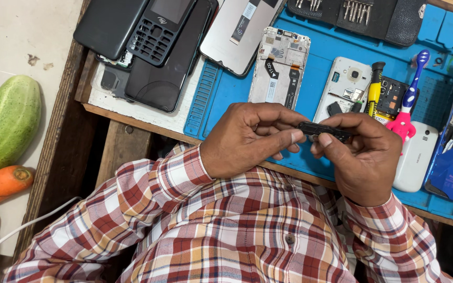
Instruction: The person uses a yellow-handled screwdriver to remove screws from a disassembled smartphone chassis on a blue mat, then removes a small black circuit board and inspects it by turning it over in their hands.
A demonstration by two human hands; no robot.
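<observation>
Blue and rubbery, the ribbed repair mat [310, 68] covers most of my wooden bench [132, 118] and carries many opened phones. At the far left a smooth green papaya [6, 126] lies on pale paper, with an orange carrot [3, 183] just beside it. My checked cotton sleeves meet over the mat's near edge. My left hand [247, 139] and my right hand [363, 157] are both closed in a pinch on one small black plastic part [323, 130], long and flat, held between the fingertips just above the mat. Behind it stands a white phone frame [279, 65] with bare metal, and a pink and blue toothbrush [409, 99] lies by my right hand.
</observation>
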